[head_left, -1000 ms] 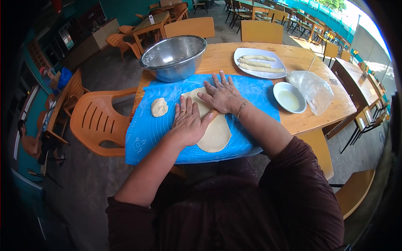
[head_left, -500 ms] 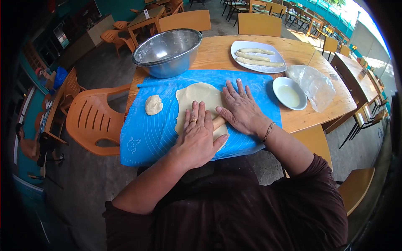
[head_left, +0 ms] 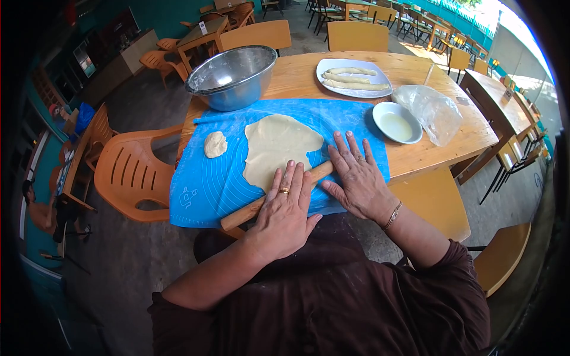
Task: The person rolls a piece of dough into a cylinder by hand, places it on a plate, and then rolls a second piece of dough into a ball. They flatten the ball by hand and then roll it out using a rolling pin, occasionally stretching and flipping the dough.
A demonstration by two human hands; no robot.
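Note:
My left hand (head_left: 287, 204) lies flat on a wooden rolling pin (head_left: 242, 214), fingers stretched out. My right hand (head_left: 358, 178) rests near the pin's far end, its fingers spread; its palm covers that end. The pin slants across the near edge of a thin, uneven sheet of dough (head_left: 276, 145). Under the dough is a blue silicone mat (head_left: 208, 187) with printed rings. A small dough ball (head_left: 215, 145) sits on the mat, left of the sheet.
On the wooden table (head_left: 300, 66) stand a metal bowl (head_left: 240, 89), a white plate (head_left: 384, 76) with rolled dough strips (head_left: 356, 85), a small white bowl (head_left: 386, 110) holding pale liquid and a clear plastic bag (head_left: 436, 115). An orange chair (head_left: 127, 172) stands left. A person sits far left.
Both hands have moved toward my body with the rolling pin, off the middle of the dough to its near edge. More of the sheet and pin now shows.

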